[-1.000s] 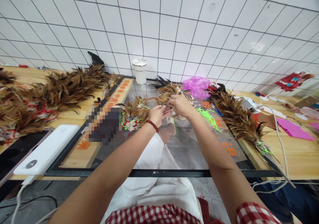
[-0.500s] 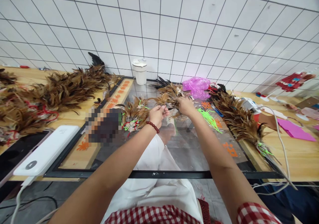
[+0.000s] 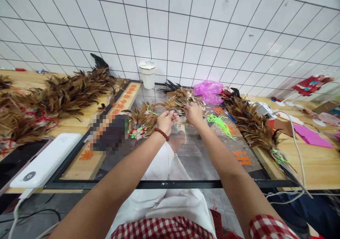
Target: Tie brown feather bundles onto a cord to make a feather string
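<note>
My left hand (image 3: 167, 122), a beaded bracelet at its wrist, is closed in a pinch above the glass tabletop (image 3: 196, 161). What lies between its fingertips is too small to make out. Just to the right, my right hand (image 3: 193, 114) reaches into a loose pile of brown feathers (image 3: 183, 95), its fingers curled down on them and the fingertips partly hidden. A bunch of brown feathers (image 3: 143, 120) tied with red and green cord lies left of my left hand. Bright green cords (image 3: 220, 124) lie to the right of my right hand.
A white lidded cup (image 3: 147, 75) and a pink plastic bag (image 3: 208, 92) stand near the tiled wall. Long feather bundles (image 3: 69, 93) lie at left, another feather bundle (image 3: 252, 123) at right. A white power bank (image 3: 46, 161) sits front left; a white cable (image 3: 299, 150) hangs at right.
My right hand has shifted slightly left and down, closer to my left hand, its fingers now curled lower over the feathers. My left hand keeps its pinch. The view has moved a little.
</note>
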Motion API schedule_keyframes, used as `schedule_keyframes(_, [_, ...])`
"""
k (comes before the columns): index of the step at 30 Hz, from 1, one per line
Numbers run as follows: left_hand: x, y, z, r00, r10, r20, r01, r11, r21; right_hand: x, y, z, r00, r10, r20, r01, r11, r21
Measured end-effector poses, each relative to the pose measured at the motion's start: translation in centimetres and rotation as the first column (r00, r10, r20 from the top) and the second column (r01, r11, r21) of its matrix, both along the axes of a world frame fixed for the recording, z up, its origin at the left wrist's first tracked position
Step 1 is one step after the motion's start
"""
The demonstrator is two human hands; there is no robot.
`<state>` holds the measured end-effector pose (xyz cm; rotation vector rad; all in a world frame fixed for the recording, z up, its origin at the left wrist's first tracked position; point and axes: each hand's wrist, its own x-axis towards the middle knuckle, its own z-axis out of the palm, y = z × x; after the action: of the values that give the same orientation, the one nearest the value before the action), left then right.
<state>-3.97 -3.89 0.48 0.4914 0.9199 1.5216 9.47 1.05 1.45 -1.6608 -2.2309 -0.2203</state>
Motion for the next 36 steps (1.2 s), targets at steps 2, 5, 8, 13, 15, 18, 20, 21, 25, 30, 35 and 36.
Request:
schedule_keyframes(2, [0.0,0.0,0.1,1.0,0.005,0.009,-0.005,1.0,0.004,0.4,0.2,0.5,0.998,-0.017,-0.055,0.017,1.0,0.004])
schedule_keyframes(5, [-0.1,0.0,0.1,0.999,0.023,0.028,-0.022,1.0,-0.008,1.6,0.8,2.1,0.966,-0.064,-0.252,0.053,0.997,-0.05])
schedule_keyframes(8, [-0.2,0.1,0.2,0.998,0.035,0.046,-0.034,0.999,-0.016,3.3,1.1,3.8,0.915,-0.032,-0.401,-0.079,0.963,-0.258])
schedule_keyframes(13, [-0.2,0.2,0.0,0.999,0.025,0.037,-0.025,1.0,-0.005,5.1,1.3,4.6,0.907,0.08,-0.412,-0.263,0.874,-0.409])
schedule_keyframes(15, [-0.2,0.2,-0.1,0.999,0.024,0.033,-0.024,1.0,-0.007,5.2,1.6,4.2,0.951,0.007,-0.31,-0.1,0.954,-0.284])
schedule_keyframes(18, [-0.2,0.3,-0.2,0.999,0.024,0.035,-0.024,1.0,-0.008,4.6,1.9,3.4,0.97,-0.129,-0.208,0.108,0.988,-0.109])
schedule_keyframes(20, [-0.2,0.2,-0.2,0.999,0.023,0.034,-0.023,1.0,-0.007,3.7,1.7,2.7,0.981,-0.112,-0.158,0.105,0.993,-0.05])
schedule_keyframes(21, [-0.1,0.2,-0.2,0.999,0.023,0.033,-0.023,1.0,-0.007,3.2,1.6,2.3,0.989,-0.077,-0.128,0.076,0.997,-0.018])
schedule_keyframes(25, [-0.1,0.1,-0.1,0.999,0.021,0.032,-0.021,1.0,-0.009,1.8,0.7,0.8,1.0,0.015,0.02,-0.016,0.998,0.052])
schedule_keyframes(30, [-0.1,0.2,-0.1,0.999,0.025,0.035,-0.024,1.0,-0.015,3.0,1.6,0.2,0.97,-0.14,-0.201,0.136,0.99,-0.032])
schedule_keyframes(35, [-0.1,0.3,-0.1,0.998,0.028,0.057,-0.027,1.0,-0.013,4.7,3.4,1.2,0.62,-0.165,-0.767,-0.081,0.959,-0.272])
schedule_keyframes(36, [-0.2,0.3,-0.1,0.998,0.029,0.059,-0.028,1.0,-0.013,4.8,3.4,1.3,0.587,-0.173,-0.791,-0.146,0.938,-0.314])
